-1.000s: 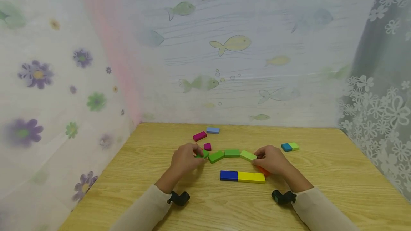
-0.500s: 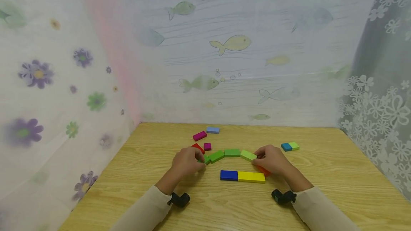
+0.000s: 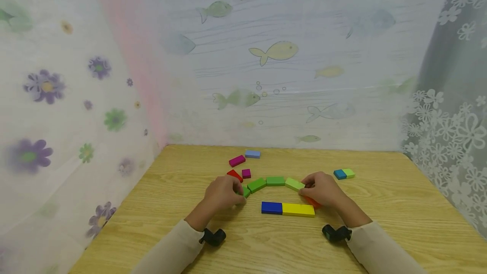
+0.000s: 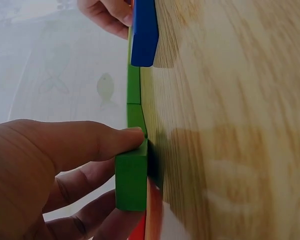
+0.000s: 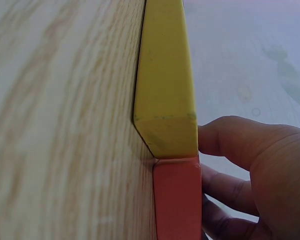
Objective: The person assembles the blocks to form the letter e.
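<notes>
My left hand (image 3: 224,193) pinches a green block (image 4: 131,181) between thumb and fingers, at the left end of a curved row. The row runs on through a green block (image 3: 256,185), another green block (image 3: 275,181) and a light green block (image 3: 294,184). At its right end my right hand (image 3: 322,189) grips an orange-red block (image 3: 313,202), which is mostly hidden under the hand. Thumb and fingertips are right at the light green block's end. In the right wrist view, the orange-red block's end overlaps the yellow block's end.
Inside the curve lie a dark blue block (image 3: 272,208) and a yellow block (image 3: 298,210), end to end. Behind the left hand are a red block (image 3: 235,176), magenta blocks (image 3: 237,161) and a light blue block (image 3: 253,154). A teal block (image 3: 340,174) and a lime block (image 3: 348,173) sit far right.
My left hand has drawn slightly nearer with the green block, turning it at the row's end. The red block behind that hand now shows more. My right hand has stayed in place.
</notes>
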A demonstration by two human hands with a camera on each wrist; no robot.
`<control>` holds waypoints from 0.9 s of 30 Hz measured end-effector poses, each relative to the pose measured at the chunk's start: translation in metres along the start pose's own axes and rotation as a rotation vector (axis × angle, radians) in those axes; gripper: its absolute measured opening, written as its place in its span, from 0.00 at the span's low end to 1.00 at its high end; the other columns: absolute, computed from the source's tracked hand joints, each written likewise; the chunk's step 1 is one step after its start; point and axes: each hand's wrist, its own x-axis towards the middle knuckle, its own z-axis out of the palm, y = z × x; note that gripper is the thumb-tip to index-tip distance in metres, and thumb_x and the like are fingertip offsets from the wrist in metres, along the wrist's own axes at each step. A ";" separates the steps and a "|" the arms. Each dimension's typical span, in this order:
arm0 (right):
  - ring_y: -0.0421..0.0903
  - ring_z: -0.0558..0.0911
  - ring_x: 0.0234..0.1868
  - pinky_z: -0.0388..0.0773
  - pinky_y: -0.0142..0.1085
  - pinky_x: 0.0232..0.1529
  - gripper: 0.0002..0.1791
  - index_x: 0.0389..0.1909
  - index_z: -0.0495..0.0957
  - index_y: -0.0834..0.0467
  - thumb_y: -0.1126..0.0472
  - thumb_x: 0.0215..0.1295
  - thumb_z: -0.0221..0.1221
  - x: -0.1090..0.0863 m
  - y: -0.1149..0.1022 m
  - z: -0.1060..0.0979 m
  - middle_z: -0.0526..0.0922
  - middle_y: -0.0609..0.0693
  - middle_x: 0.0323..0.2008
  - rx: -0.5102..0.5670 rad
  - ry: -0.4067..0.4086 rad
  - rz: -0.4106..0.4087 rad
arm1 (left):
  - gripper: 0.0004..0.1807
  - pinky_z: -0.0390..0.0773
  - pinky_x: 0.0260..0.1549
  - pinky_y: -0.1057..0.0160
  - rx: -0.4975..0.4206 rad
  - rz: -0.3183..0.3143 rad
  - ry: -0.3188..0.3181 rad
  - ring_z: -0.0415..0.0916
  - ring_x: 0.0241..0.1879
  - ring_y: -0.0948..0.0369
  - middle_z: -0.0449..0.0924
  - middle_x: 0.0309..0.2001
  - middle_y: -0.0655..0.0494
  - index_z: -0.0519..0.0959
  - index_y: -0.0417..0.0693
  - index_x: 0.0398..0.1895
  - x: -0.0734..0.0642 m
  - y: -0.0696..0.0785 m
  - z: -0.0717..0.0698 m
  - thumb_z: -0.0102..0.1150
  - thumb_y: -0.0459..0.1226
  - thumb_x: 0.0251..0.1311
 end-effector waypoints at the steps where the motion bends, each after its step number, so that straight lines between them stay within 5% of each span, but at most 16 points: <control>1: 0.44 0.81 0.38 0.83 0.38 0.39 0.19 0.50 0.86 0.62 0.55 0.62 0.72 0.000 0.000 0.000 0.86 0.50 0.40 0.000 0.001 0.002 | 0.11 0.73 0.20 0.61 0.000 -0.002 -0.003 0.74 0.25 0.62 0.80 0.26 0.66 0.83 0.60 0.23 0.000 0.000 0.000 0.80 0.43 0.50; 18: 0.45 0.81 0.39 0.83 0.37 0.40 0.19 0.51 0.87 0.61 0.55 0.62 0.72 0.003 0.001 0.001 0.86 0.50 0.40 0.009 0.000 0.020 | 0.14 0.74 0.24 0.60 -0.035 -0.009 -0.041 0.74 0.28 0.62 0.80 0.28 0.65 0.83 0.59 0.24 0.001 -0.001 -0.001 0.83 0.48 0.46; 27: 0.44 0.81 0.39 0.83 0.38 0.41 0.19 0.50 0.87 0.61 0.55 0.61 0.72 0.003 0.004 0.002 0.86 0.49 0.40 0.005 0.003 0.014 | 0.09 0.78 0.33 0.61 -0.116 -0.035 -0.056 0.77 0.35 0.61 0.82 0.34 0.62 0.85 0.54 0.33 0.004 -0.008 -0.002 0.75 0.45 0.59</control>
